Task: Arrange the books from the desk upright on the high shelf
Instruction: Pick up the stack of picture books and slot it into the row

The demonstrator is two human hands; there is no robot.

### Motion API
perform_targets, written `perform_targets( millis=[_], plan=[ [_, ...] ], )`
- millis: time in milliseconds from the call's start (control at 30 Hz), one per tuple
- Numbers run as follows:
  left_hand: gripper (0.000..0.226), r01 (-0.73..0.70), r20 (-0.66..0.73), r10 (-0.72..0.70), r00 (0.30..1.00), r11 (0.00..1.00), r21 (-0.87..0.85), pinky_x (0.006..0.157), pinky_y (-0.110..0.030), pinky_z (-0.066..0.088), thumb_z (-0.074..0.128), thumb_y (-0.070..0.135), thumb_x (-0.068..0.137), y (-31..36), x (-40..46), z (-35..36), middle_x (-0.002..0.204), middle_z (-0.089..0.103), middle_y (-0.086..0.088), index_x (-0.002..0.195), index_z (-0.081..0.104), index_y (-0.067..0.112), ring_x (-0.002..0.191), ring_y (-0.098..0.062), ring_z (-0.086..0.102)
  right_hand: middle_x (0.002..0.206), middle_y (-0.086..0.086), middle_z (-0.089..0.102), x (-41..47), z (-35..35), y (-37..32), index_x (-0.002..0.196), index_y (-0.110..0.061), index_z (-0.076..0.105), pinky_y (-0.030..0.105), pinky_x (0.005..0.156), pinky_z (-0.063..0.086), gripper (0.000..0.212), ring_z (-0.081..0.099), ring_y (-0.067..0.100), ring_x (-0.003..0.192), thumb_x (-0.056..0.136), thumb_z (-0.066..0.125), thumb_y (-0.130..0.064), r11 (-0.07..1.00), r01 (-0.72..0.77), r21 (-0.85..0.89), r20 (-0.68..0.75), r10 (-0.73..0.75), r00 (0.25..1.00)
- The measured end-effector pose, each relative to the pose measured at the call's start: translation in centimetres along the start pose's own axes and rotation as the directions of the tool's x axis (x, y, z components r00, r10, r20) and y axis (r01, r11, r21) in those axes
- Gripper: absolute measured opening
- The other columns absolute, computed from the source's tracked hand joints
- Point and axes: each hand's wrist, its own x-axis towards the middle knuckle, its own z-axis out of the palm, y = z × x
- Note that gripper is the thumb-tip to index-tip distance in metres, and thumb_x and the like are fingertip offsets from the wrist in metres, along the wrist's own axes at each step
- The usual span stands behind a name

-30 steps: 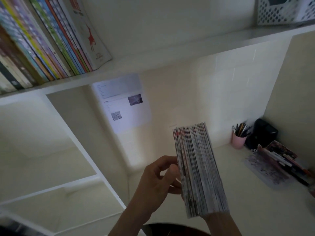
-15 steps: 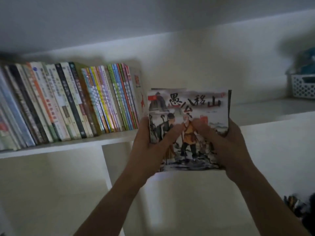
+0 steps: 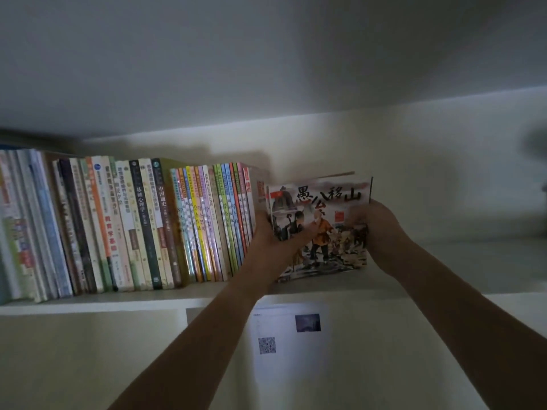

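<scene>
I hold a stack of thin picture books [image 3: 321, 208] with both hands, its illustrated front cover facing me, its lower edge at the high shelf [image 3: 118, 303]. My left hand [image 3: 272, 235] grips the stack's left side, fingers over the cover. My right hand [image 3: 374, 229] grips its right side. The stack sits just right of a long row of upright books [image 3: 142, 226] that fills the shelf's left half. A leaning book with a red-marked cover [image 3: 260, 187] stands between the row and the stack.
To the right of the stack the shelf board [image 3: 458, 261] runs on bare, with a dark blurred shape at the far right edge. Below the shelf a printed paper sheet [image 3: 288, 335] hangs on the back wall.
The view swung up from the desk to the high shelf. The stack went from edge-on in my hands above the desk up to the shelf, cover facing me, and moved closer to the row.
</scene>
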Motion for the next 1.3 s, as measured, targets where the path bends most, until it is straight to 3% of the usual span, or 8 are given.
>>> perform_targets(
  millis=[100, 333, 467, 600, 767, 933, 1167, 1300],
  plan=[
    [0.089, -0.05, -0.129, 0.044, 0.991, 0.998, -0.046, 0.103, -0.032, 0.05, 0.091, 0.049, 0.069, 0.3, 0.9, 1.1, 0.128, 0.063, 0.017, 0.142, 0.042, 0.038, 0.118, -0.003, 0.061, 0.095, 0.011, 0.063, 1.1, 0.6, 0.0, 0.09, 0.0, 0.059, 0.031, 0.063, 0.042, 0.046, 0.059, 0.027, 0.078, 0.047, 0.055, -0.016, 1.0, -0.001, 0.025, -0.096, 0.003, 0.995],
    [0.078, -0.069, -0.225, 0.072, 0.972, 0.997, 0.022, 0.1, -0.035, 0.057, 0.096, 0.041, 0.066, -1.1, 1.8, 1.9, 0.121, 0.07, 0.011, 0.131, 0.055, 0.029, 0.111, -0.006, 0.068, 0.07, 0.008, 0.05, 2.5, 0.5, 2.3, 0.047, -0.018, 0.046, 0.04, 0.068, 0.038, 0.018, 0.048, 0.025, 0.07, 0.035, 0.06, -0.018, 0.998, -0.059, 0.02, -0.064, 0.06, 0.996],
    [0.072, -0.076, -0.265, 0.112, 0.958, 0.987, 0.142, 0.089, -0.022, 0.056, 0.094, 0.036, 0.07, -1.3, 1.6, 2.4, 0.116, 0.066, 0.013, 0.125, 0.049, 0.028, 0.104, 0.003, 0.065, 0.093, 0.014, 0.046, 4.0, 0.9, 2.3, 0.088, -0.009, 0.045, 0.041, 0.072, 0.038, 0.056, 0.046, 0.031, 0.081, 0.042, 0.069, -0.028, 0.992, -0.116, -0.049, -0.048, 0.113, 0.992],
    [0.073, 0.011, -0.517, 0.182, 0.837, 0.938, 0.347, 0.087, -0.032, 0.057, 0.089, 0.032, 0.076, -1.4, 2.4, 5.0, 0.121, 0.067, -0.004, 0.13, 0.042, 0.016, 0.107, -0.021, 0.068, 0.13, 0.015, 0.036, 2.6, 1.7, 2.5, 0.126, -0.014, 0.035, 0.046, 0.093, 0.045, 0.064, 0.046, 0.039, 0.113, 0.08, 0.078, -0.026, 0.826, -0.065, -0.56, -0.322, -0.145, 0.935],
    [0.077, 0.14, -0.625, 0.153, 0.765, 0.908, 0.394, 0.097, -0.047, 0.057, 0.083, 0.027, 0.082, -1.6, 3.4, 6.6, 0.133, 0.06, -0.009, 0.14, 0.033, 0.016, 0.122, -0.03, 0.062, 0.116, 0.011, 0.064, 1.0, 2.3, 3.0, 0.119, -0.028, 0.056, 0.035, 0.075, 0.055, 0.027, 0.065, 0.025, 0.095, 0.093, 0.064, -0.027, 0.916, -0.132, -0.38, 0.081, 0.175, 0.981],
    [0.077, 0.207, -0.684, 0.211, 0.698, 0.855, 0.475, 0.097, -0.053, 0.054, 0.08, 0.03, 0.085, -1.2, 2.9, 7.8, 0.139, 0.054, -0.009, 0.142, 0.031, 0.016, 0.13, -0.031, 0.055, 0.122, 0.014, 0.061, 1.6, -0.7, 3.3, 0.143, -0.034, 0.039, 0.029, 0.073, 0.055, 0.093, 0.071, 0.026, 0.099, 0.062, 0.073, -0.003, 0.904, 0.009, -0.427, 0.473, 0.215, 0.854],
    [0.079, 0.175, -0.619, 0.19, 0.762, 0.86, 0.479, 0.099, -0.044, 0.056, 0.065, 0.04, 0.095, -0.8, 2.0, 6.7, 0.149, 0.047, -0.012, 0.153, 0.017, 0.014, 0.129, -0.031, 0.057, 0.105, 0.009, 0.058, 2.1, 0.8, 3.0, 0.14, -0.03, 0.018, 0.016, 0.06, 0.051, 0.087, 0.065, 0.014, 0.079, 0.084, 0.073, 0.009, 0.81, 0.266, -0.522, 0.562, 0.092, 0.822],
    [0.086, 0.173, -0.456, 0.079, 0.887, 0.857, 0.485, 0.108, -0.04, 0.048, 0.056, 0.052, 0.098, 1.0, 0.5, 5.3, 0.155, 0.038, -0.01, 0.159, 0.009, 0.013, 0.136, -0.03, 0.05, 0.11, 0.002, 0.055, 2.3, 2.2, 4.0, 0.129, -0.018, 0.027, 0.044, 0.08, 0.055, 0.07, 0.063, 0.033, 0.094, 0.083, 0.076, -0.001, 0.777, 0.405, -0.482, 0.534, -0.105, 0.839]
  ],
)
